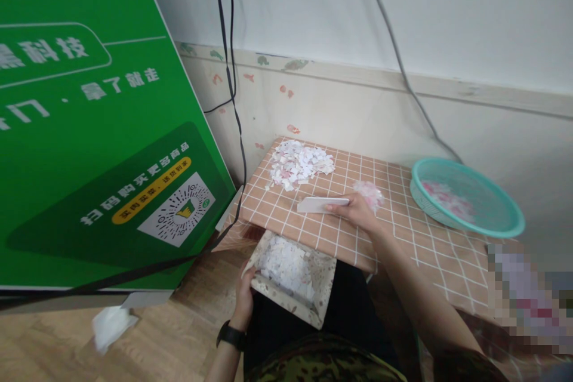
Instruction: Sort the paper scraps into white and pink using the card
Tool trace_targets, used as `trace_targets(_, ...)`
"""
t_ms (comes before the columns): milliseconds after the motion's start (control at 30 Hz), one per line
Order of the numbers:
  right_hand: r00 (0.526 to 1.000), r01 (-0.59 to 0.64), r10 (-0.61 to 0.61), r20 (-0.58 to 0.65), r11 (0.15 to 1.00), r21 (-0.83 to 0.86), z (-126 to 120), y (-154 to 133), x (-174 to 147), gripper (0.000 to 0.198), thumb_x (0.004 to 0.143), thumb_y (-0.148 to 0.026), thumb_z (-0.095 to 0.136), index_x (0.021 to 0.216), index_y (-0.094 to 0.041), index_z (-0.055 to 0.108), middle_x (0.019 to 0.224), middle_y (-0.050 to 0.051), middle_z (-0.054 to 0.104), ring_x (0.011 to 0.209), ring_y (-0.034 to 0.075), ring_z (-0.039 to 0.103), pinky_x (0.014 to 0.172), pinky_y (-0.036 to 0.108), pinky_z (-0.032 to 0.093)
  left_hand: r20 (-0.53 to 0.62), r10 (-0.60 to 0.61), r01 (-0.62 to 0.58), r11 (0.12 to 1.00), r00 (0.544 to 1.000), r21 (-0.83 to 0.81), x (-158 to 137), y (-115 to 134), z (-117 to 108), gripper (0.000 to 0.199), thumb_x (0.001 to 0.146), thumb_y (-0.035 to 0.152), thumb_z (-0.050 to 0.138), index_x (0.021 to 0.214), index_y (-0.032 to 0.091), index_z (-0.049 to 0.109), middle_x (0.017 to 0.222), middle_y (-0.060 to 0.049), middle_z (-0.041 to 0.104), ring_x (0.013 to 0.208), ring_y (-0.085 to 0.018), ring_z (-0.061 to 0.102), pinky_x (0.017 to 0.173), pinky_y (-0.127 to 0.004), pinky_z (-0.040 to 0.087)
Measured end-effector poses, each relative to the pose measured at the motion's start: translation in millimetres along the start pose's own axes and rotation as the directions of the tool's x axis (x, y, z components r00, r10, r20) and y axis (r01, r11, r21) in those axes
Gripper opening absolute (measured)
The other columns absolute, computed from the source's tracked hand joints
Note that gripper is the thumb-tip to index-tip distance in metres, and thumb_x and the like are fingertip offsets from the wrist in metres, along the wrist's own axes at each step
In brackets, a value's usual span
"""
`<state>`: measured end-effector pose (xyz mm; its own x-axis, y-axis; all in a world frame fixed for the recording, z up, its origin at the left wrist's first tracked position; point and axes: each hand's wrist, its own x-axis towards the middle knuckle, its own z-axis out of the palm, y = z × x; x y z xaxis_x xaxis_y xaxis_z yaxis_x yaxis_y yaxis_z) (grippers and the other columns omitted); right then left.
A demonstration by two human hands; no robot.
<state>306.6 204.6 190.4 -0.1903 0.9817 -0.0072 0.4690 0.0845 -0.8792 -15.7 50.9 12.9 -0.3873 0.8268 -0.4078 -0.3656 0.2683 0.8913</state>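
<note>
My left hand (246,289) grips the left edge of a shallow square tray (286,303), tilted just below the table's front edge. White paper scraps (286,268) lie inside it. Above the tabletop, my right hand (353,210) is closed on a flat white card (320,205), held with its long side roughly level. Behind the card a heap of torn paper scraps (301,162) is spread at the table's far left corner. A small pink and white pile (369,194) lies just beyond my right hand.
The table has a brown checked cloth (421,250). A teal plastic basket (514,224) with pink and white bits stands at the right. A big green panel (111,101) rises on the left, with a black cable (235,131) hanging before it. A white bag-like thing (111,325) lies on the floor.
</note>
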Motion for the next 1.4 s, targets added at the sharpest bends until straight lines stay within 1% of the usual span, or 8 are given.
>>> trace_targets(167, 0.997, 0.019, -0.019, -0.08, 1.0, 0.008, 2, 1, 1, 0.045, 0.075, -0.061, 0.073, 0.083, -0.017, 0.08, 0.079, 0.007, 0.076, 0.067, 0.021, 0.064, 0.059, 0.031, 0.049, 0.013, 0.036, -0.036, 0.999, 0.999, 0.019, -1, 3, 2, 0.042, 0.069, 0.047, 0.071, 0.095, 0.014, 0.076, 0.096, -0.009, 0.077, 0.091, -0.031, 0.068, 0.078, -0.038, 0.052)
trace_targets(300, 0.99, 0.025, -0.024, -0.14, 1.0, 0.008, 8, -4, 1, 0.046, 0.077, -0.062, 0.071, 0.084, -0.018, 0.079, 0.08, 0.006, 0.076, 0.069, 0.022, 0.065, 0.06, 0.031, 0.048, -0.004, 0.046, -0.046, 0.998, 0.999, 0.032, -3, 4, 4, 0.041, 0.068, 0.048, 0.071, 0.091, 0.014, 0.076, 0.092, -0.008, 0.076, 0.084, -0.029, 0.068, 0.072, -0.036, 0.052)
trace_targets(500, 0.99, -0.038, 0.033, -0.14, 0.999, -0.033, 8, -1, -3, 0.047, 0.073, -0.063, 0.073, 0.068, -0.016, 0.072, 0.066, 0.006, 0.07, 0.055, 0.018, 0.058, 0.05, 0.03, 0.041, -0.017, 0.016, -0.016, 0.999, 1.0, 0.04, -5, 6, 3, 0.043, 0.067, 0.05, 0.072, 0.091, 0.014, 0.076, 0.087, -0.007, 0.075, 0.078, -0.028, 0.067, 0.066, -0.034, 0.05)
trace_targets(733, 0.95, -0.058, 0.06, -0.306, 0.998, 0.017, 10, 0, -7, 0.045, 0.075, -0.06, 0.072, 0.078, -0.016, 0.075, 0.083, 0.012, 0.077, 0.074, 0.027, 0.069, 0.061, 0.035, 0.052, -0.005, -0.015, 0.016, 1.0, 1.0, 0.02, -5, 2, 2, 0.05, 0.066, 0.049, 0.072, 0.103, 0.014, 0.074, 0.082, -0.004, 0.074, 0.071, -0.025, 0.065, 0.058, -0.032, 0.049)
trace_targets(900, 0.954, -0.09, 0.117, -0.277, 0.99, 0.108, 17, 0, -17, 0.043, 0.07, -0.055, 0.078, 0.087, -0.016, 0.077, 0.092, 0.013, 0.078, 0.079, 0.03, 0.072, 0.066, 0.039, 0.056, 0.01, -0.087, 0.087, 0.995, 0.996, -0.037, -9, 1, 1, 0.051, 0.066, 0.043, 0.073, 0.109, 0.015, 0.072, 0.082, -0.003, 0.072, 0.067, -0.022, 0.064, 0.057, -0.03, 0.049)
trace_targets(1100, 0.925, -0.157, 0.24, -0.293, 0.947, 0.279, 28, 9, -25, 0.051, 0.068, -0.056, 0.081, 0.096, -0.013, 0.076, 0.096, 0.015, 0.078, 0.074, 0.028, 0.071, 0.058, 0.036, 0.055, 0.063, -0.166, 0.17, 0.983, 0.984, -0.074, -19, 11, 0, 0.052, 0.067, 0.038, 0.073, 0.114, 0.016, 0.071, 0.082, -0.001, 0.072, 0.067, -0.021, 0.064, 0.06, -0.031, 0.05)
trace_targets(1300, 0.942, -0.125, 0.235, -0.239, 0.908, 0.4, 30, 20, -29, 0.05, 0.065, -0.054, 0.084, 0.097, -0.016, 0.077, 0.097, 0.011, 0.079, 0.075, 0.026, 0.071, 0.061, 0.035, 0.055, 0.046, -0.154, 0.157, 0.984, 0.987, -0.081, -27, 18, -1, 0.05, 0.066, 0.036, 0.074, 0.112, 0.016, 0.071, 0.091, -0.005, 0.074, 0.075, -0.024, 0.067, 0.063, -0.032, 0.051)
trace_targets(1400, 0.956, -0.128, 0.214, -0.201, 0.92, 0.37, 31, 17, -35, 0.045, 0.066, -0.054, 0.084, 0.09, -0.016, 0.078, 0.092, 0.011, 0.079, 0.072, 0.025, 0.07, 0.06, 0.034, 0.054, 0.027, -0.165, 0.167, 0.982, 0.986, -0.084, -30, 20, -2, 0.049, 0.066, 0.036, 0.075, 0.11, 0.016, 0.072, 0.091, -0.005, 0.074, 0.077, -0.024, 0.067, 0.063, -0.032, 0.051)
